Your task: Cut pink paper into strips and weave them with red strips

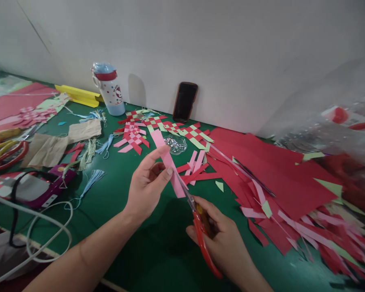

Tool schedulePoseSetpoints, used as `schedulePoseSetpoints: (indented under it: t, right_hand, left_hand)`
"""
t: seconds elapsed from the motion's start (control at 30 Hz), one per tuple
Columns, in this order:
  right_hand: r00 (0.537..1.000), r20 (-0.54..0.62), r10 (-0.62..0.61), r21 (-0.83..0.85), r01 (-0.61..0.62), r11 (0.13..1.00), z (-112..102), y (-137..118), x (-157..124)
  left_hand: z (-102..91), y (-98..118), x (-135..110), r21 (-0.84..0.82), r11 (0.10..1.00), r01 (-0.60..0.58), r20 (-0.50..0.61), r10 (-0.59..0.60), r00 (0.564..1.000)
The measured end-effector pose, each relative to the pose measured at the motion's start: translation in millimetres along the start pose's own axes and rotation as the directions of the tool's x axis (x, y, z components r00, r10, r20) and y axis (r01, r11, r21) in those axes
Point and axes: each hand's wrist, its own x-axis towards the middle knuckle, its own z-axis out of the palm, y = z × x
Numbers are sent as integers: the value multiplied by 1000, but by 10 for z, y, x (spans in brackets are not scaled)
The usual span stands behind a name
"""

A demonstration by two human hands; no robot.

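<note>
Between the thumb and fingers of my left hand (pixel 147 182) a pink paper strip (pixel 160 142) is pinched, slanting from upper left to lower right. My right hand (pixel 223 233) grips a pair of scissors (pixel 198 225) with red and yellow handles. The scissor blades lie along the lower part of the strip, below my left thumb. Just beyond the strip is a small clear dish (pixel 177 145) of shiny beads or gems. Loose red and pink strips (pixel 197 166) lie behind the scissors. Woven red, pink and green paper fish shapes (pixel 134 136) rest further back.
A phone (pixel 185 101) and a cartoon cup (pixel 109 89) stand by the wall. Red paper sheets (pixel 261 170) and a pile of strips (pixel 331 239) cover the right. Tassels (pixel 91 182), a purple power strip (pixel 48 190), a white cable (pixel 61 227) and more scissors (pixel 13 158) lie left.
</note>
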Motion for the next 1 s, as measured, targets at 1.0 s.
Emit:
schedulePoseSetpoints:
  t: [1.0]
  right_hand:
    - [996,-70,-61,-68,57,996,22,-41,8]
  left_hand:
    - [45,35,-55,46,999,13,7,-13,1000]
